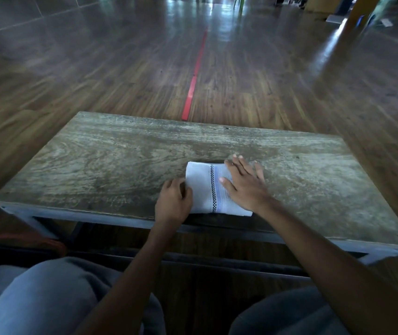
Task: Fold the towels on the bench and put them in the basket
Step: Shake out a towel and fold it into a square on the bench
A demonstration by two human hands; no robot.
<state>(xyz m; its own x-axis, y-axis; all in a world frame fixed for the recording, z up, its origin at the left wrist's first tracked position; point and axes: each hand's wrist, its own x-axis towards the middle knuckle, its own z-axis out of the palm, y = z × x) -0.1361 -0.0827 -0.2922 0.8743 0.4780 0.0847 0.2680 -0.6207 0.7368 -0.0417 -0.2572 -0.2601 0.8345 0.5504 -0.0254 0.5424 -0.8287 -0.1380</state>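
A small white towel with a black-checked and pale blue stripe lies folded into a compact rectangle near the front edge of the wooden bench. My left hand curls around the towel's left edge, fingers pinching the fold. My right hand lies flat with fingers spread on the towel's right half, pressing it down. No basket can be made out clearly in this view.
The bench has a weathered top on a dark metal frame. A red tape line runs away across the wooden floor beyond it. My knees in grey trousers fill the bottom. A dark object with a reddish rim sits at lower left.
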